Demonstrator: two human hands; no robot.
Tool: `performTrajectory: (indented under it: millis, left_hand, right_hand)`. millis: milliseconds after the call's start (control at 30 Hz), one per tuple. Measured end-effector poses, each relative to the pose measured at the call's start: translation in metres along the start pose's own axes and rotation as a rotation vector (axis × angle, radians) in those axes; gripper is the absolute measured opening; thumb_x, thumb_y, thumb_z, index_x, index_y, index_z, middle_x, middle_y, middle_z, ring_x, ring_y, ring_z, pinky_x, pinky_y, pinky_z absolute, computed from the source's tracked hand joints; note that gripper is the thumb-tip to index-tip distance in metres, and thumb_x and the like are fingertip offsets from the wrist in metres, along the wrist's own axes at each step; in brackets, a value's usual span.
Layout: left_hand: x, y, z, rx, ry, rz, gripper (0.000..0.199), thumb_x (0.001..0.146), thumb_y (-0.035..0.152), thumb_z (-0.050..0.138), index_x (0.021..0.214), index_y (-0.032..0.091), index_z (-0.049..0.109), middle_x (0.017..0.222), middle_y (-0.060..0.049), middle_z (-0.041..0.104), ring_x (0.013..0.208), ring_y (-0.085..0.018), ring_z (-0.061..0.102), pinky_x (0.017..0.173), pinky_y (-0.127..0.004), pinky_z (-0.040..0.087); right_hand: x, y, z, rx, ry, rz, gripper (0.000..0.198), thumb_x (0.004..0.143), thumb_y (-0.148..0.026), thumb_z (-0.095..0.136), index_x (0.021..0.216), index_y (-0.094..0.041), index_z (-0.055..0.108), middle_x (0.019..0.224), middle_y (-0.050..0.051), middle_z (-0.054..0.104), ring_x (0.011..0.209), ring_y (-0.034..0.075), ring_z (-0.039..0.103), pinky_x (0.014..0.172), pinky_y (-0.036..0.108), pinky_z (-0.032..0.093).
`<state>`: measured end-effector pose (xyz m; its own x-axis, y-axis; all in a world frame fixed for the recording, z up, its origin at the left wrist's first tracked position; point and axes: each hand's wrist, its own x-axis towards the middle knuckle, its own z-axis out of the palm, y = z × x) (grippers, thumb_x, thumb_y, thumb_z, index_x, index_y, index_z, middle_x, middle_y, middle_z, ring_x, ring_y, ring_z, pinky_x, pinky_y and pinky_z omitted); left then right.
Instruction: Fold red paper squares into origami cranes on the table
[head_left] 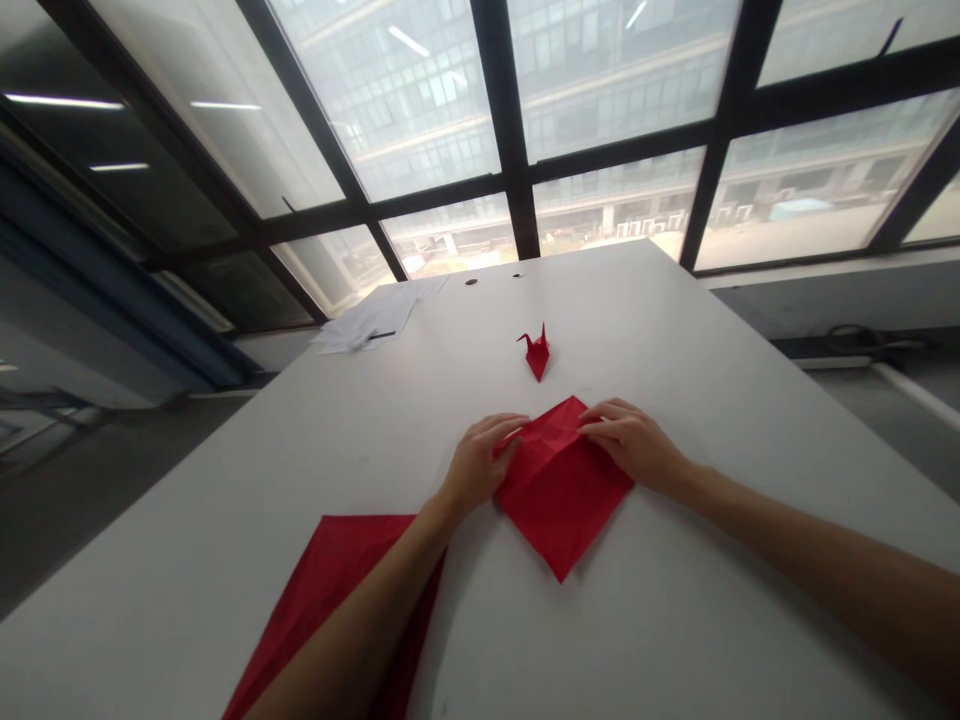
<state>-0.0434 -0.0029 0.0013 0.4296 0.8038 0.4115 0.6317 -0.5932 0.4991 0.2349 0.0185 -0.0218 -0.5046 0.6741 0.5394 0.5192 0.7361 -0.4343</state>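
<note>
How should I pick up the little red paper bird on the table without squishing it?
Probably pinch the little paper bird gently by its thicker folded body, low down where it narrows toward you, coming from above with two fingers on its flat sides. Its thin points stick up at the far end and would likely bend. It stands alone on the white table, beyond both hands, so nothing blocks you.

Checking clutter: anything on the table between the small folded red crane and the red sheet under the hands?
Nothing. In the head view, only bare white table separates the small crane from the top corner of the folded red sheet.
</note>
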Motion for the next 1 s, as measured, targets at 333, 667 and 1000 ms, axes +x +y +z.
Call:
performTrajectory:
  millis: [333,667,1000]
  left_hand:
    - [0.002,-0.012,0.0,-0.039,-0.209,0.124,0.041,0.092,0.019,0.062,0.131,0.03,0.064,0.127,-0.006,0.069,0.129,-0.026,0.056,0.11,-0.047,0.045]
    - [0.006,-0.007,-0.004,-0.082,-0.193,0.057,0.02,0.085,0.021,0.074,0.102,0.031,0.079,0.105,-0.005,0.072,0.103,-0.022,0.063,0.097,-0.041,0.05]
    - [0.004,0.004,-0.014,0.045,-0.462,0.152,0.061,0.091,0.039,0.067,0.147,0.039,0.043,0.151,-0.004,0.049,0.15,-0.029,0.027,0.121,-0.059,0.018]
  right_hand:
    - [0.004,-0.008,-0.007,0.086,-0.03,-0.092,0.031,0.099,-0.018,0.048,0.103,-0.029,0.077,0.107,0.007,0.075,0.102,0.022,0.064,0.092,0.04,0.052]
    - [0.003,0.001,-0.005,0.149,-0.06,-0.115,0.031,0.099,-0.019,0.048,0.103,-0.028,0.077,0.112,0.006,0.075,0.106,0.022,0.062,0.095,0.04,0.052]
    - [0.002,0.0,-0.002,0.142,-0.093,-0.131,0.029,0.099,-0.02,0.051,0.106,-0.031,0.077,0.115,0.005,0.074,0.109,0.022,0.061,0.096,0.042,0.051]
